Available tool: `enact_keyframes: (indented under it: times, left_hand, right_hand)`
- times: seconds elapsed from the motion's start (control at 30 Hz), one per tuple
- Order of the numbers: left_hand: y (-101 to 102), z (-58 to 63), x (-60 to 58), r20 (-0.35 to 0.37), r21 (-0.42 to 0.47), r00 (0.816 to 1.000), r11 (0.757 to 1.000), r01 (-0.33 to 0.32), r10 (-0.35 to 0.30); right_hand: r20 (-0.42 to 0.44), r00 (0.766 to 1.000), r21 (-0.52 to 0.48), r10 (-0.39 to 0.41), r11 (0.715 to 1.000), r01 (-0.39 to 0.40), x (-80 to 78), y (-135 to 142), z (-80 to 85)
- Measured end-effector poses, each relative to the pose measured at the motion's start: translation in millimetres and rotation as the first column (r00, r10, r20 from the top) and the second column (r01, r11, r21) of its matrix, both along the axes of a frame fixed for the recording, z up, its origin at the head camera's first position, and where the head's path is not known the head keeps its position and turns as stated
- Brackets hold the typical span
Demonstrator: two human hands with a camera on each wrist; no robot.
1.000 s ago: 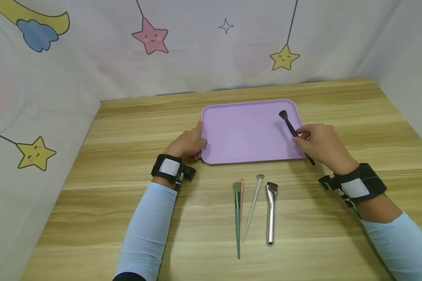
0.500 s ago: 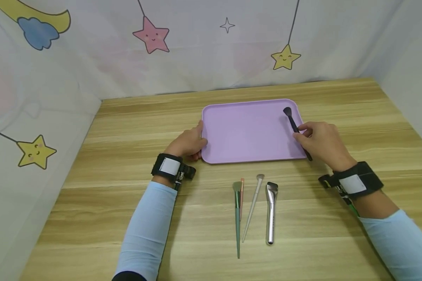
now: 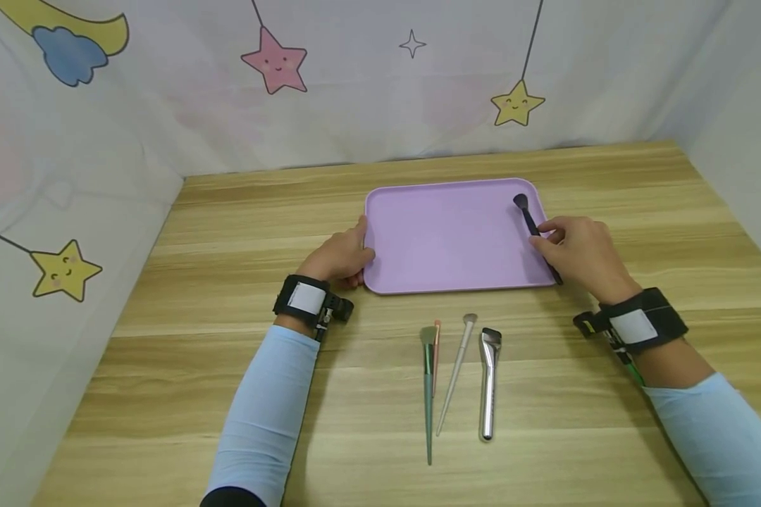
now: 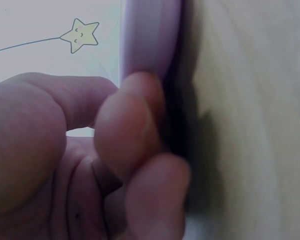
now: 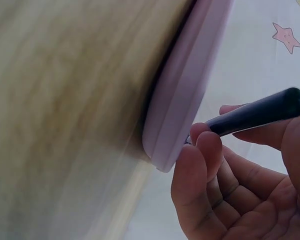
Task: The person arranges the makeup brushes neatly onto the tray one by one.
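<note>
In the head view my left hand point(image 3: 340, 256) grips the left rim of a light purple tray point(image 3: 447, 239), thumb over the edge. The left wrist view shows fingertips point(image 4: 125, 125) right at the tray's side wall. My right hand point(image 3: 583, 253) pinches a black makeup brush point(image 3: 531, 224) by its handle over the tray's right end. Its bristle head points away toward the back right corner, and the handle end overlaps the front right rim. In the right wrist view the brush's rounded handle end point(image 5: 285, 106) sticks out past the thumb, close above the tray edge.
Before the tray several makeup brushes lie on the wooden table point(image 3: 228, 394): a green one point(image 3: 428, 394), a small pink one point(image 3: 436, 355), a pale one point(image 3: 458, 373) and a silver angled one point(image 3: 489, 387). A white cloth backdrop point(image 3: 355, 120) stands behind.
My right hand has moved the black brush slightly right and back and lowered it toward the tray's right end. The left hand stays at the left rim.
</note>
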State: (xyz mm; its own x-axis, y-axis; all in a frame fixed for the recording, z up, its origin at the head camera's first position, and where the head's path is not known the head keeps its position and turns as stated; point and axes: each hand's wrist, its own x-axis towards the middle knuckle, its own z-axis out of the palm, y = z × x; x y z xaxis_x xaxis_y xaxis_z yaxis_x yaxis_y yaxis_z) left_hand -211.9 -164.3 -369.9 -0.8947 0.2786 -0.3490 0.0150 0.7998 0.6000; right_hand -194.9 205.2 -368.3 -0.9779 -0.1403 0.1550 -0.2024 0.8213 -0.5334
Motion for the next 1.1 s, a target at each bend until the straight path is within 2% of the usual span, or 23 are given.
enact_keyframes:
  times: [0.43, 0.8, 1.0, 1.1]
  left_hand:
    - [0, 0.1, 0.6, -0.009, -0.003, 1.0, 1.0, 0.0, 0.0]
    - [2, 2.9, 0.9, -0.009, -0.017, 1.0, 1.0, -0.004, 0.004]
    - [1, -0.4, 1.0, -0.01, -0.011, 1.0, 1.0, -0.01, 0.01]
    - [1, -0.7, 0.5, -0.008, -0.011, 1.0, 1.0, -0.009, 0.009]
  right_hand:
    - [0.05, 0.999, 0.031, -0.003, 1.0, 0.002, -8.8, 3, -1.9]
    - [0.064, 0.998, 0.061, 0.029, 0.998, -0.033, -11.0, 3, -1.7]
    - [0.093, 0.994, 0.071, 0.058, 0.995, -0.065, -9.8, 4, -0.8]
    - [0.125, 0.987, 0.1, 0.097, 0.989, -0.11, -7.0, 5, 3.7]
